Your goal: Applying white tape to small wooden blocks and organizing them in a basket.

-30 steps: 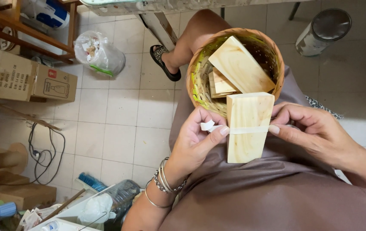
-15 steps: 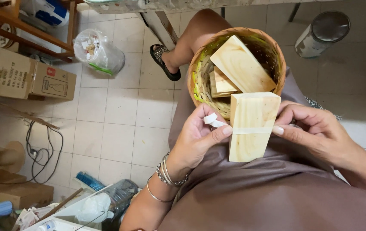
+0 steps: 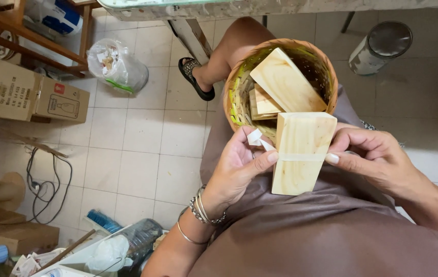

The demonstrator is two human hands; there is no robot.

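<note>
The left hand (image 3: 237, 164) and right hand (image 3: 378, 159) pinch a pale rectangular wooden block (image 3: 301, 153) between them, thumbs on its face; the left also grips a small white paper scrap (image 3: 256, 137). Just beyond the fingers sits a round woven basket (image 3: 237, 90) holding more blocks.

Three pale wooden blocks (image 3: 301, 151): one held, two at 12 o'clock in one woven basket (image 3: 234, 97). Two cardboard boxes (image 3: 24, 92) at 9 o'clock. One metal can (image 3: 380, 46) at 2 o'clock. One sandal (image 3: 194, 77).
</note>
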